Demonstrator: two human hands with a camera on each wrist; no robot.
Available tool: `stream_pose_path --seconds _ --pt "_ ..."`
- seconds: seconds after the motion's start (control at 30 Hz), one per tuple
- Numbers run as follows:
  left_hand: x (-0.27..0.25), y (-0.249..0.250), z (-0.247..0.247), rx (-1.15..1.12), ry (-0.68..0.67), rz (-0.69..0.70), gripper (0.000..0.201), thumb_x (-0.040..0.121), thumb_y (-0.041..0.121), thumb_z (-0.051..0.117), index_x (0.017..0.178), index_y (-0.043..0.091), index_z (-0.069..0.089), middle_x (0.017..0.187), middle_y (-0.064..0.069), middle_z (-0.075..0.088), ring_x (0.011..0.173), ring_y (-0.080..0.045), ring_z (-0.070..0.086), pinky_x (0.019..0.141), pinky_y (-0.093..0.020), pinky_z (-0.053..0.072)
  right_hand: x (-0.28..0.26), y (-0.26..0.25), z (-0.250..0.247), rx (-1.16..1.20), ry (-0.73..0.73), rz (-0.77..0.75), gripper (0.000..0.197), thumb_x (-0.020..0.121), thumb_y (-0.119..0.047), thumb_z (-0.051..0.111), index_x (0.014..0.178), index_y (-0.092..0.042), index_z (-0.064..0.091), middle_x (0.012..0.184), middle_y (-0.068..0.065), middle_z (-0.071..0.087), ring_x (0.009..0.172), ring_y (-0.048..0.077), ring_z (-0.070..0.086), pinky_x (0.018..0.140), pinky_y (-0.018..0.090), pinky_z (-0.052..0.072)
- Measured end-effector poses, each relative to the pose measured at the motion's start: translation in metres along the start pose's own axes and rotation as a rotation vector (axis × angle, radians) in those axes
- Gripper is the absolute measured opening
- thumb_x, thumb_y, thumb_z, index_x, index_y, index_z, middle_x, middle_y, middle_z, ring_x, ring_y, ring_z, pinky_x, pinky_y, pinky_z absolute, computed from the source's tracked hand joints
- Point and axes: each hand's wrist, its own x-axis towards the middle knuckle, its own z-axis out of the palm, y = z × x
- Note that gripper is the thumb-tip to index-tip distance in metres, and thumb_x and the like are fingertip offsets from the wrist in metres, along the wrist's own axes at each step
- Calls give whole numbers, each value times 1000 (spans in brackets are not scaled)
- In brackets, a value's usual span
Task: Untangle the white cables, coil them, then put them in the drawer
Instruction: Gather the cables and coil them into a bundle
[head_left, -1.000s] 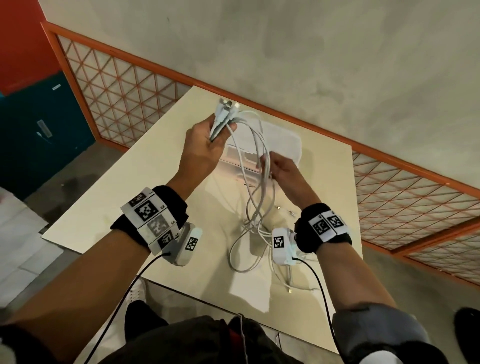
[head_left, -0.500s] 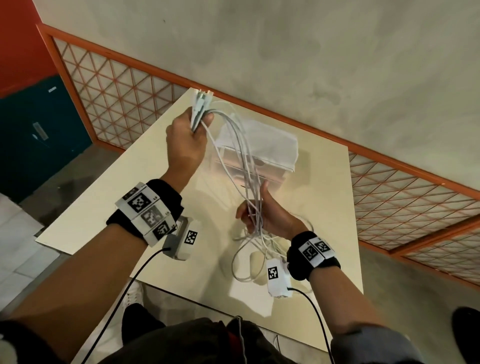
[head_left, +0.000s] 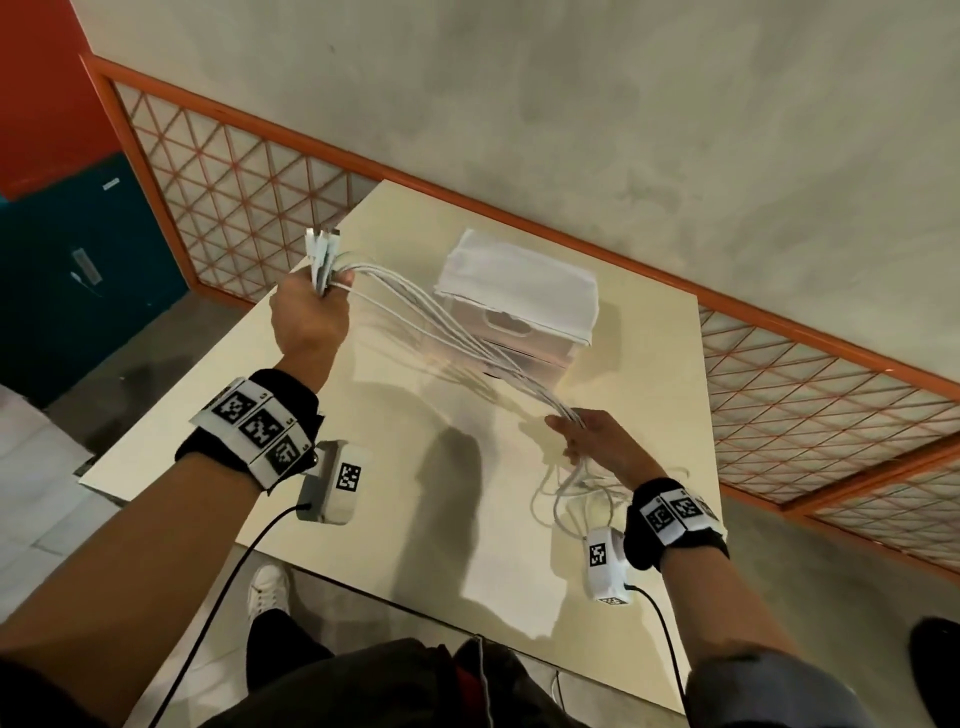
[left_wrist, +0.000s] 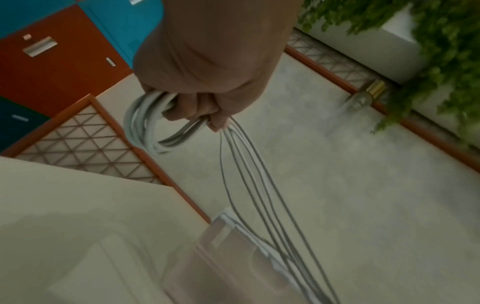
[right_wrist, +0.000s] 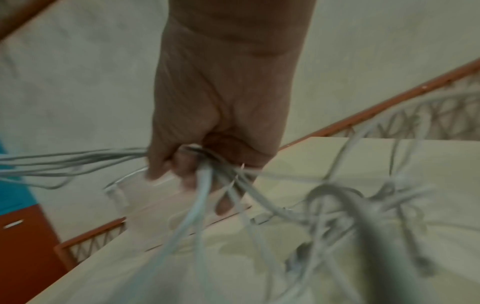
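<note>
Several white cables (head_left: 447, 325) stretch in a taut bundle above the table between my two hands. My left hand (head_left: 311, 312) grips the plug ends high at the left, its fist closed round them (left_wrist: 166, 115). My right hand (head_left: 587, 434) holds the bundle lower at the right, fingers curled round the strands (right_wrist: 205, 164). Below it the loose cable tails (head_left: 571, 488) lie tangled on the beige table (head_left: 649, 364). The small drawer unit (head_left: 519, 317), clear plastic with a white cloth on top, stands at the back of the table behind the cables.
The table's front edge (head_left: 415, 592) runs close to my body. Orange lattice panels (head_left: 249, 192) and a grey wall line the far side. Red and teal lockers (left_wrist: 52, 57) stand at the left, and green foliage (left_wrist: 446, 51) hangs further off.
My hands have moved apart: the left went out to the left with the plug ends, the right slid down the bundle to the lower right, pulling the cables straight.
</note>
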Motion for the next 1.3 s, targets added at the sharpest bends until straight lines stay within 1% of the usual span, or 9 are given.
stream_pose_path --seconds 0.17,0.33,0.5,0.67,0.87,0.97,1.07,1.23,1.3 --pt "-4 -9 0 209 -205 -74 53 68 10 81 110 -7 52 104 -26 64 97 -38 63 77 -40 49 10 -12 -3 -361 183 8 33 94 -33 53 66 -15 50 72 12 58 70 26 53 66 30 36" --pt "-30 6 11 9 -359 76 17 73 25 71 75 8 66 54 -1 47 44 -3 43 56 -24 35 0 -35 5 -573 -17 -145 25 92 -27 58 72 -20 45 65 -7 45 75 21 48 56 27 30" --pt "-75 21 34 -59 -700 268 14 93 31 56 98 22 66 74 8 56 61 -6 49 58 -22 36 -12 -74 22 -352 -218 -307 13 96 -25 53 89 -15 50 70 -10 44 63 8 41 60 24 31" --pt "-97 20 50 -31 -889 259 26 99 30 44 114 17 60 98 1 66 91 -13 61 81 -25 44 -21 -102 25 -110 -258 -346 23 99 -22 46 121 -16 52 76 -26 58 57 -6 48 59 20 40" --pt "-88 22 50 174 -863 304 33 99 35 41 84 14 61 77 -3 62 70 -17 55 62 -25 38 -20 -84 34 2 -257 -336 26 94 -21 57 120 -20 52 109 -3 58 98 -4 55 85 14 41" --pt "-85 27 51 243 -744 387 33 99 37 39 92 13 59 84 -10 65 80 -27 59 73 -35 44 -15 -69 40 -55 -232 -333 68 76 -31 77 129 -34 35 134 -2 40 128 11 39 105 26 34" --pt "-72 35 47 268 -577 461 39 98 40 38 97 7 59 88 -18 66 85 -37 61 74 -40 46 -6 -48 31 -143 -140 -286 89 70 -18 83 135 -22 23 139 4 30 131 16 31 107 32 32" --pt "-42 54 27 214 -409 415 41 100 36 37 88 3 58 82 -19 64 82 -38 60 71 -39 44 -5 -10 12 -46 30 -276 16 91 -1 55 104 -8 52 115 8 60 102 18 58 86 24 45" --pt "-33 58 21 205 -359 410 42 100 36 36 87 2 57 83 -21 63 82 -39 59 70 -39 43 -7 -4 11 33 131 -253 17 94 -2 49 89 -18 56 101 2 65 88 9 64 79 25 48"
